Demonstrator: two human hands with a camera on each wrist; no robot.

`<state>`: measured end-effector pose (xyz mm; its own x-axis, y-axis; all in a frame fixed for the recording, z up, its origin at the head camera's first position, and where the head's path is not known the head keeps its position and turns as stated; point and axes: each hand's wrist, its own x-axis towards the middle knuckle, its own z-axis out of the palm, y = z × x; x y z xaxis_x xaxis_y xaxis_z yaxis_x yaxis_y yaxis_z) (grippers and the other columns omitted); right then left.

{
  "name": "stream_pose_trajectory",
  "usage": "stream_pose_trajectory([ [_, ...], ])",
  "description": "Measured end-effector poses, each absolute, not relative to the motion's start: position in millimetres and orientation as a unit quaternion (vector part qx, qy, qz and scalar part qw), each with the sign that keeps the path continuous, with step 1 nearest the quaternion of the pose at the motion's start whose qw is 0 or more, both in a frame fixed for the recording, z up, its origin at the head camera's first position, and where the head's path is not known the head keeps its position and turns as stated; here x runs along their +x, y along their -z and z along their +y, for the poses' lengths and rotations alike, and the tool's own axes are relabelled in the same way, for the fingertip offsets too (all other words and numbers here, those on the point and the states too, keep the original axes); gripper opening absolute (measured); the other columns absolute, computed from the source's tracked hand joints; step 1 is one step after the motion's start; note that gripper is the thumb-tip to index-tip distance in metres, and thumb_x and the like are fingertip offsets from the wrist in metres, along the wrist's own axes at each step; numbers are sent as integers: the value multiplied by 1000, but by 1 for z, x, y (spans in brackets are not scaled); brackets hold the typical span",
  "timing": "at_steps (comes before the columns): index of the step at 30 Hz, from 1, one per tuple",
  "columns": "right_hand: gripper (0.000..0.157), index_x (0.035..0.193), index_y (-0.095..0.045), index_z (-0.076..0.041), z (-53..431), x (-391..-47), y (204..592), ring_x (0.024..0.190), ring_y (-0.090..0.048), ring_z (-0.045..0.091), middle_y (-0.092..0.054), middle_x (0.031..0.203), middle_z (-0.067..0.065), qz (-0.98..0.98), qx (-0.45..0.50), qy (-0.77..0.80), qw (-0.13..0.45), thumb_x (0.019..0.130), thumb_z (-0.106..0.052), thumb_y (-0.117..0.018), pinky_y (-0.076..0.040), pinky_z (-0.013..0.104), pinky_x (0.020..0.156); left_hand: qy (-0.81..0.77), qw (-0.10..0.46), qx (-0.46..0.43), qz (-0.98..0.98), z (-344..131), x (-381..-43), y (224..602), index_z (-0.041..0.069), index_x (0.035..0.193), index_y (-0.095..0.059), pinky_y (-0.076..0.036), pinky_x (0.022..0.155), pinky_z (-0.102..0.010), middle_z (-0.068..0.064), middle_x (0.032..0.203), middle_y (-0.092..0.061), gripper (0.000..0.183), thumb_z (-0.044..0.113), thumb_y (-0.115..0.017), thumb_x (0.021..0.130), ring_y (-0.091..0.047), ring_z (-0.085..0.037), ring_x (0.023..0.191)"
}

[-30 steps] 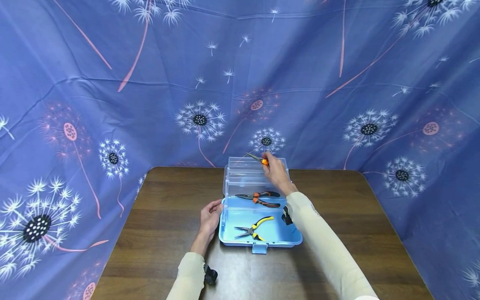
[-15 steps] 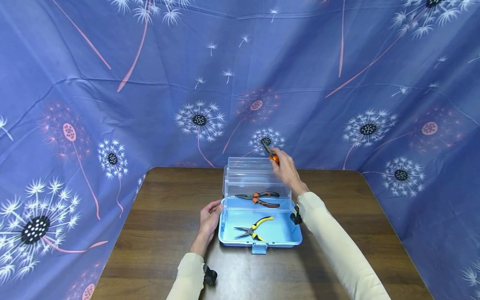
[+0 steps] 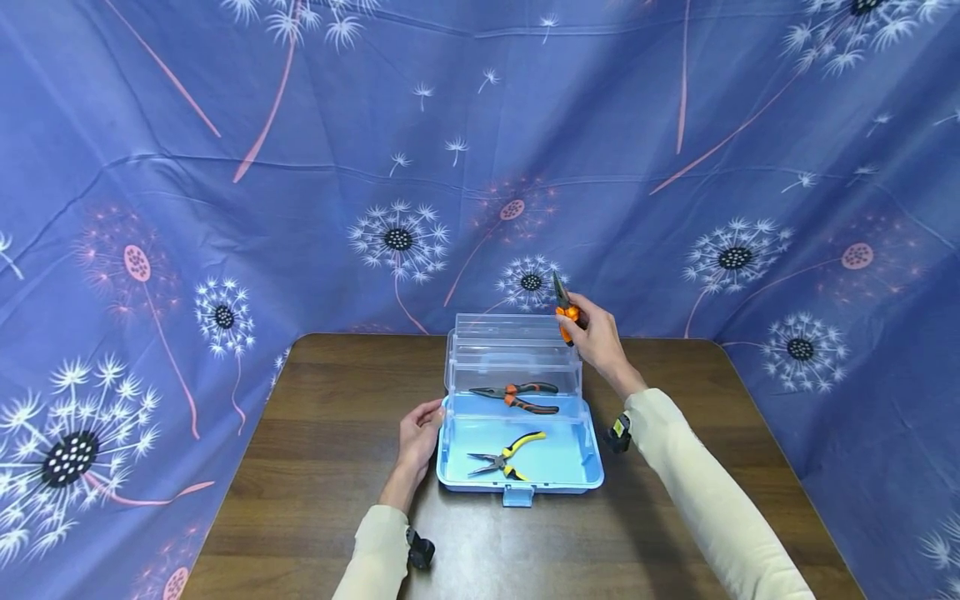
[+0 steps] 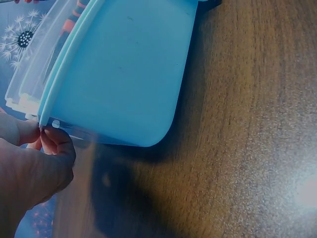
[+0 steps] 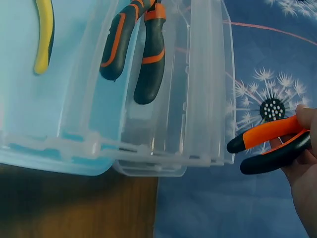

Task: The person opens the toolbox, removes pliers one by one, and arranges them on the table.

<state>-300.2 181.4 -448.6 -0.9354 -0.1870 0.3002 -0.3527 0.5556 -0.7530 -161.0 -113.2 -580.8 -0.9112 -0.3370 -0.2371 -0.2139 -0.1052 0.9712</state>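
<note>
Orange-and-black long-nose pliers (image 3: 567,312) are gripped in my right hand (image 3: 600,337), jaws pointing up, above the back right of a blue toolbox (image 3: 517,487). In the right wrist view their handles (image 5: 270,131) stick out past my fingers. My left hand (image 3: 420,433) pinches the toolbox's left rim, with thumb and fingers at the edge in the left wrist view (image 4: 47,119). Black-and-orange pliers (image 3: 512,390) lie in a clear tray (image 3: 472,404) of the raised tiers. On the blue bottom lie yellow-and-black long-nose pliers (image 3: 501,461), spread apart.
Clear plastic tiers and a lid (image 3: 495,327) stand unfolded at the toolbox's back. A latch (image 3: 518,497) hangs at its front. Below is a brown wooden table (image 3: 352,383); a blue dandelion-print cloth (image 3: 315,250) hangs behind it.
My right hand has moved to the right with the orange-and-black pliers, turning their jaws from leftward to upward. The left hand stays at the rim.
</note>
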Motion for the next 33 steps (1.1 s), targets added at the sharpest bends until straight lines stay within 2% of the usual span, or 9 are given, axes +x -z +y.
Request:
stream_pose_trajectory([
  [3, 47, 146, -55, -5, 192, -296, 449, 106, -70, 36, -70, 123, 22, -873, 137, -457, 97, 101, -16, -68, -58, 41, 84, 715, 39, 207, -667, -113, -161, 581, -3, 124, -69, -51, 73, -20, -11, 104, -70, 27, 8, -67, 99, -61, -14, 89],
  [9, 49, 144, -57, -1, 213, -285, 452, 108, -69, 38, -69, 123, 24, -870, 102, -473, 97, 100, -18, -70, -53, 17, 73, 715, 37, 205, -668, -114, -161, 581, -4, 124, -69, -51, 73, -20, -12, 104, -70, 28, 9, -67, 100, -61, -13, 89],
  [11, 50, 144, -56, -2, 219, -282, 455, 109, -69, 38, -69, 124, 24, -870, 96, -474, 91, 100, -20, -71, -52, 16, 69, 715, 39, 206, -667, -115, -161, 581, -5, 124, -69, -51, 73, -19, -12, 104, -70, 28, 9, -67, 100, -61, -12, 88],
  [15, 52, 145, -56, -1, 229, -274, 460, 110, -67, 40, -67, 127, 25, -867, 89, -485, 79, 99, -21, -71, -54, 21, 60, 714, 41, 207, -667, -115, -161, 580, -4, 123, -69, -51, 73, -20, -12, 105, -71, 27, 9, -66, 100, -61, -12, 88],
  [18, 52, 144, -55, 2, 235, -267, 465, 109, -67, 39, -67, 127, 26, -863, 85, -492, 82, 99, -18, -71, -53, 17, 61, 713, 38, 209, -668, -115, -161, 579, -4, 124, -69, -51, 73, -20, -12, 105, -71, 26, 8, -66, 100, -62, -13, 89],
  [22, 51, 142, -56, 6, 245, -256, 475, 100, -70, 23, -69, 122, 28, -862, 84, -490, 95, 98, -15, -72, -50, 9, 71, 712, 34, 212, -669, -115, -161, 579, -2, 124, -69, -51, 74, -21, -12, 106, -71, 27, 9, -66, 100, -61, -13, 90],
  [27, 47, 138, -59, 7, 257, -241, 490, 88, -63, -4, -70, 117, 29, -857, 86, -500, 92, 98, -13, -72, -50, 9, 72, 711, 36, 209, -671, -115, -162, 579, -3, 125, -69, -51, 75, -21, -13, 107, -71, 27, 8, -66, 100, -62, -14, 92],
  [33, 51, 140, -53, 14, 267, -228, 509, 89, -62, -12, -65, 120, 36, -839, 68, -534, 75, 98, -7, -71, -51, 8, 76, 709, 34, 207, -673, -115, -162, 579, -3, 125, -69, -51, 76, -20, -13, 109, -70, 27, 9, -65, 100, -61, -15, 94],
])
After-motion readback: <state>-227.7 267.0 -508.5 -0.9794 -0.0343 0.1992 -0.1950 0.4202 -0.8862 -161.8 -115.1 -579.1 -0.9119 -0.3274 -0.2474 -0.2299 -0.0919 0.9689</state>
